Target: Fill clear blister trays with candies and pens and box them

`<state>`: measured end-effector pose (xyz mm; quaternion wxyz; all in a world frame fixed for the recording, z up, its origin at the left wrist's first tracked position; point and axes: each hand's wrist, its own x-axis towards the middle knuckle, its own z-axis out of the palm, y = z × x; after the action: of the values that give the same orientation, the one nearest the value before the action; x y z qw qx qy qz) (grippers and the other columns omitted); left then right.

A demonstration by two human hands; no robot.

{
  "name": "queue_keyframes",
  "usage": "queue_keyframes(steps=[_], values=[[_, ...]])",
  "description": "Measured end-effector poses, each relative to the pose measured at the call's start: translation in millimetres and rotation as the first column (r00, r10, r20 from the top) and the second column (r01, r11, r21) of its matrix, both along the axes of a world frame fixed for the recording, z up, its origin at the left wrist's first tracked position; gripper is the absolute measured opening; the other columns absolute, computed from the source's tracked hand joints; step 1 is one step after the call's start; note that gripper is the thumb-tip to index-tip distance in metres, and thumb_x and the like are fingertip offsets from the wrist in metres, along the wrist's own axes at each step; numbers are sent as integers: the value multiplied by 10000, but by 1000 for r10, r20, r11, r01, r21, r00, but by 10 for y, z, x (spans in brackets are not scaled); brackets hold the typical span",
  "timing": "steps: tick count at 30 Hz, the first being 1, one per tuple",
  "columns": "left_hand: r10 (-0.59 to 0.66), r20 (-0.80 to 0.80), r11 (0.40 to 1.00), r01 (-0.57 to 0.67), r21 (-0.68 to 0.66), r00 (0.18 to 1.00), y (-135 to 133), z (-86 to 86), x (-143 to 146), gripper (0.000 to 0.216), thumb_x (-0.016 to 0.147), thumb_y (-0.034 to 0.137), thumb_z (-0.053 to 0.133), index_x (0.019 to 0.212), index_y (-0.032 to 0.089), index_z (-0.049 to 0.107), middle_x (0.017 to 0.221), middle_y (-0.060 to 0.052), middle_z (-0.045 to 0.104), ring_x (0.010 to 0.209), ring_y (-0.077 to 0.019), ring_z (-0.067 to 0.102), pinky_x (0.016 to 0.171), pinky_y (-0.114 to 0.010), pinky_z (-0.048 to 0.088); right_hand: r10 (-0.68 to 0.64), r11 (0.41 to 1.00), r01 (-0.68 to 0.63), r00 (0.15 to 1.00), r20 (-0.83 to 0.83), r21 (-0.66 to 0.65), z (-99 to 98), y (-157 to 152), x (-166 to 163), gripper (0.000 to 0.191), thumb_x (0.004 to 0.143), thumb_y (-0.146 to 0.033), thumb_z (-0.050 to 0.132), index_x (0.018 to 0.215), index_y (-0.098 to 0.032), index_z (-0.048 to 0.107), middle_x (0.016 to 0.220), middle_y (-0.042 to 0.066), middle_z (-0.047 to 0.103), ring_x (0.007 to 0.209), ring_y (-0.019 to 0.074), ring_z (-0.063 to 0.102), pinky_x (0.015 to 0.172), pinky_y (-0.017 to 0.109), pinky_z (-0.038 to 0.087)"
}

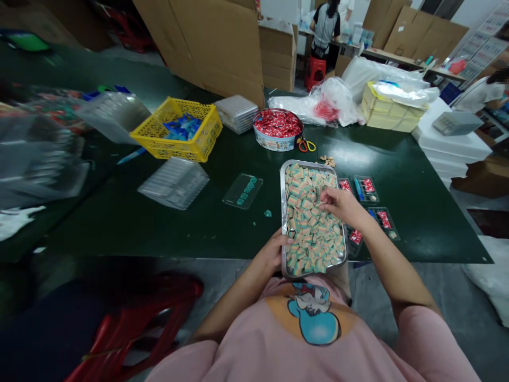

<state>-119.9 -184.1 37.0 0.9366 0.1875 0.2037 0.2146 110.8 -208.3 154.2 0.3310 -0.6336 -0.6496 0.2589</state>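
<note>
Left grip is clamped on the metal tray at its 8 o'clock, thumb over the rim. Tray sits at my 12 o'clock, near end sticking out past the edge of the green surface, loaded with small green-and-tan pieces. Right grip is down at the pieces around 2 o'clock in the tray, fingertips bunched; can't tell if they're closed on one. Taking the tray as dial centre: small pile of tan bits just off the far rim at 1, scissors at 12, tin of red packets at 11. Clear packs with red and blue contents at 2 to 3, nearest ones partly hidden by my right arm. Clear case with teal pieces between 9 and 10, yellow basket with blue items farther out at 10.
</note>
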Motion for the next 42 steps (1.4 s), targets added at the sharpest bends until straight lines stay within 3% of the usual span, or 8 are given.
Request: queue_keyframes(steps=[3, 7, 10, 13, 16, 24, 34, 42], values=[[12, 11, 1000, -12, 0, 1000, 7, 42, 20, 714, 541, 91, 622, 1252, 141, 584, 1065, -117, 730, 1033, -329, 666, 946, -474, 496, -64, 998, 58, 975, -212, -34, 9, -22, 24, 145, 763, -253, 685, 859, -188, 599, 736, -24, 577, 665, 116, 528, 624, 244, 423], [25, 23, 1000, -25, 18, 999, -14, 88, 51, 739, 553, 101, 635, 1287, 142, 560, 1051, -119, 732, 998, -318, 680, 947, -481, 494, 14, 977, -86, 939, -343, -196, -2, -9, -16, 213, 743, -291, 692, 909, -176, 623, 724, -26, 580, 644, 113, 534, 605, 246, 424], [49, -13, 999, -48, 16, 999, -43, 111, 61, 680, 542, 99, 652, 1219, 140, 600, 994, -108, 743, 947, -309, 694, 929, -472, 506, 18, 969, -70, 976, -217, -236, -24, -6, -98, 187, 771, -253, 655, 937, -167, 647, 712, -26, 572, 625, 107, 523, 595, 241, 405], [65, -26, 998, -65, 9, 998, -62, 127, 58, 620, 524, 97, 663, 1142, 137, 635, 944, -100, 748, 934, -312, 696, 917, -469, 513, -27, 982, 23, 999, -20, -186, -24, -32, -169, 176, 781, -185, 637, 954, -165, 657, 697, -30, 567, 618, 105, 513, 611, 241, 393], [82, -22, 997, -82, 2, 996, -64, 127, 51, 629, 518, 91, 664, 1145, 146, 633, 928, -94, 749, 947, -318, 692, 915, -476, 512, -30, 991, 39, 997, 74, -125, -8, -67, -207, 152, 783, -148, 636, 932, -170, 658, 696, -29, 573, 628, 107, 514, 635, 242, 394], [94, -13, 996, -94, -5, 996, -62, 130, 42, 685, 531, 88, 667, 1210, 150, 599, 941, -91, 749, 918, -303, 700, 901, -467, 525, -6, 1000, 5, 996, 88, 10, -42, -129, -228, 41, 796, -154, 652, 815, -179, 626, 784, 1, 549, 696, 122, 511, 643, 238, 402], [75, 32, 997, -76, 29, 997, -43, 81, 36, 699, 553, 108, 662, 1246, 145, 581, 1001, -100, 739, 990, -313, 681, 933, -464, 507, 6, 998, -8, 999, 34, 55, 65, -191, -128, 123, 881, -286, 606, 949, -202, 664, 788, 19, 596, 702, 145, 529, 655, 266, 415], [59, 2, 998, -59, 23, 998, -47, 98, 22, 674, 554, 116, 662, 1224, 144, 591, 1006, -99, 737, 965, -303, 685, 917, -448, 513, 211, 977, -209, 977, 40, -44, 120, -155, -173, 74, 888, -237, 600, 913, -205, 663, 847, 21, 624, 775, 150, 552, 715, 271, 426]])
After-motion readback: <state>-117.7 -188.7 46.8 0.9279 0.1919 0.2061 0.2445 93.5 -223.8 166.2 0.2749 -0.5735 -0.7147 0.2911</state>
